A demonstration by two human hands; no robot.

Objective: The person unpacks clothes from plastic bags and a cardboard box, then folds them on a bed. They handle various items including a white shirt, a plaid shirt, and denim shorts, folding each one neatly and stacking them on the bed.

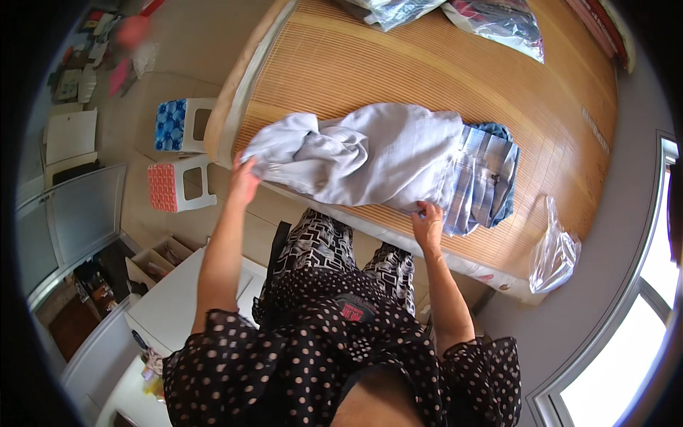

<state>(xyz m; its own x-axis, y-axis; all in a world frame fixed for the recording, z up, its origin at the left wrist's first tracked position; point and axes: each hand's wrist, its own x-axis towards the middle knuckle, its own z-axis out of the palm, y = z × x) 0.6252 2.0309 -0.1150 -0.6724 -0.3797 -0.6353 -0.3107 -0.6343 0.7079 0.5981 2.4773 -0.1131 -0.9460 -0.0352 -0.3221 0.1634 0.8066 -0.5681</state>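
A light grey garment (398, 153), its exact kind unclear, lies spread across the near edge of the bed, bunched and crumpled toward its left end. My left hand (245, 181) grips that left end at the bed's edge, fingers closed on the cloth. At the garment's lower right edge, my right hand (428, 222) pinches the fabric between thumb and fingers. Just right of it, partly under the grey cloth, sits a folded blue plaid garment (484, 178), with darker blue cloth showing at its far and right sides.
A bamboo mat (341, 57) covers the bed. Clear plastic bags with clothes (498, 28) lie at the far edge. A crumpled clear bag (555, 252) rests at the near right corner. Two stools (171, 188) stand left of the bed; a white cabinet (178, 299) is behind my left arm.
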